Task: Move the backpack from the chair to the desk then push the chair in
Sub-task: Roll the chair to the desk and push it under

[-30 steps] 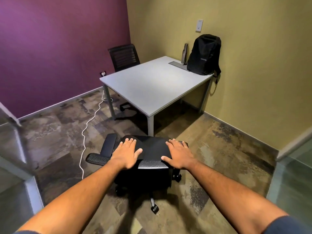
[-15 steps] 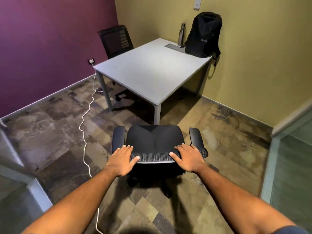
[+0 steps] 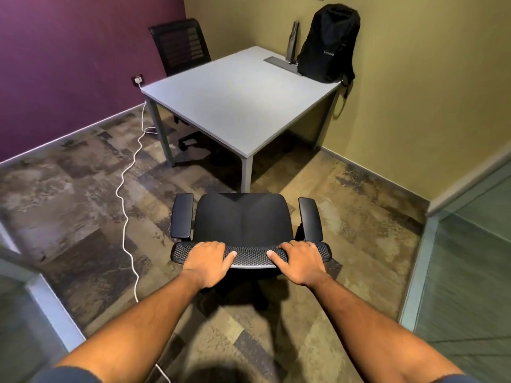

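txt: white "Lenovo" logo | on: black backpack (image 3: pixel 327 45) front | other txt: none legible

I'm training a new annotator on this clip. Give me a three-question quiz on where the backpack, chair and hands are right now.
1. True or false: the backpack lies on the seat of the near chair.
2. Multiple choice: where do the left hand and right hand rest? A) on the armrests B) on top of the backrest C) on the desk
3. Fill in: the near chair stands ___ the desk, not yet pushed under it.

Key:
1. False; the backpack stands upright at the desk's far corner, by the wall.
2. B; palms down, fingers draped over the mesh edge.
3. In front of (clear of).
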### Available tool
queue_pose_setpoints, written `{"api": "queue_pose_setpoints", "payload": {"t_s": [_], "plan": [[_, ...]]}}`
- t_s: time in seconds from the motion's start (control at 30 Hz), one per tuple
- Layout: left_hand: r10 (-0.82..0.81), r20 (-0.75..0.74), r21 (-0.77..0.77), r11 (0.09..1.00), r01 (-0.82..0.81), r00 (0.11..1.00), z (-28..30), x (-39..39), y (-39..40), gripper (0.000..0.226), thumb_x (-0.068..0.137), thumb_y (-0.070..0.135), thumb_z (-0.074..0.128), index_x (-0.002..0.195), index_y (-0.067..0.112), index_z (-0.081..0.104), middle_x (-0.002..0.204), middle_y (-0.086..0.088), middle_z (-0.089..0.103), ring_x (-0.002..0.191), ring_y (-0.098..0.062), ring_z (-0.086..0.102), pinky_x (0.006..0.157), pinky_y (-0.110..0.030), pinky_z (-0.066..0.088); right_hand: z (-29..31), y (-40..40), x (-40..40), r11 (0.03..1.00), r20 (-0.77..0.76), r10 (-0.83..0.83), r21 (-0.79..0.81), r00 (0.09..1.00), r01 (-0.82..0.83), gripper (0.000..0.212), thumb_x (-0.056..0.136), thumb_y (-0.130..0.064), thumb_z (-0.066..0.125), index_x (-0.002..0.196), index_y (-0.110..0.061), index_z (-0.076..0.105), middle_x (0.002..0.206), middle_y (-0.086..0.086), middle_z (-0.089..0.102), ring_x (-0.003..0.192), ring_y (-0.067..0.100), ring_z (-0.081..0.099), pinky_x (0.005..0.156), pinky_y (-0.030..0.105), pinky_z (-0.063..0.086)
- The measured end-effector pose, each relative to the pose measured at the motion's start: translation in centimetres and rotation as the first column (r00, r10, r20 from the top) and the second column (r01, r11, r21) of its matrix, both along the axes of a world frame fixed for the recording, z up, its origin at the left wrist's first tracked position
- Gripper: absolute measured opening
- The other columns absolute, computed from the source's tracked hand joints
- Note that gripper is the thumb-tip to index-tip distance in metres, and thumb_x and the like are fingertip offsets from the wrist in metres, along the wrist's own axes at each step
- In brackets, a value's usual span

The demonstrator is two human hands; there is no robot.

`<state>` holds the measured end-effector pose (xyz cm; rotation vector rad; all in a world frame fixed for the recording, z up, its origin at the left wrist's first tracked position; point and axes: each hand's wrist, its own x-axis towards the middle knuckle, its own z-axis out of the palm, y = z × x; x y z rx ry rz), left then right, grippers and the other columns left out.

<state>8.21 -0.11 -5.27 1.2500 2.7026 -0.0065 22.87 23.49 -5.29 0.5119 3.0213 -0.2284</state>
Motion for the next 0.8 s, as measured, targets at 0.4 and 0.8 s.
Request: {"api": "queue_pose_setpoints", "payload": {"t_s": [0.4, 0.8], "plan": [[-0.067, -0.008, 0.073, 0.995, 0.067, 0.998, -0.8, 9.7, 1.2, 0.063, 0.097, 0.062, 0.013, 0.104, 0.024, 0.062, 0.106, -0.002, 0.072, 0.097, -0.023, 0.068, 0.081, -0.039, 0.051, -0.6, 1.2, 10.2, 0.999, -0.073, -0.041, 0.009, 0.996, 0.042, 0.092, 0.089, -0.088, 0.010, 0.111, -0.026, 0.074, 0.101, -0.002, 0.075, 0.096, 0.021, 0.069, 0.095, 0.043, 0.045], [-0.185, -0.010, 0.045, 0.982, 0.185, 0.983, 0.8, 17.2, 2.7, 0.053, 0.100, 0.056, 0.015, 0.097, 0.025, 0.058, 0.104, 0.001, 0.071, 0.097, -0.023, 0.067, 0.078, -0.041, 0.050, 0.7, 1.2, 19.8, 0.990, -0.090, -0.136, 0.020, 0.987, 0.138, 0.081, 0.090, -0.085, 0.022, 0.107, -0.027, 0.075, 0.095, -0.004, 0.075, 0.091, 0.020, 0.070, 0.093, 0.043, 0.044]]}}
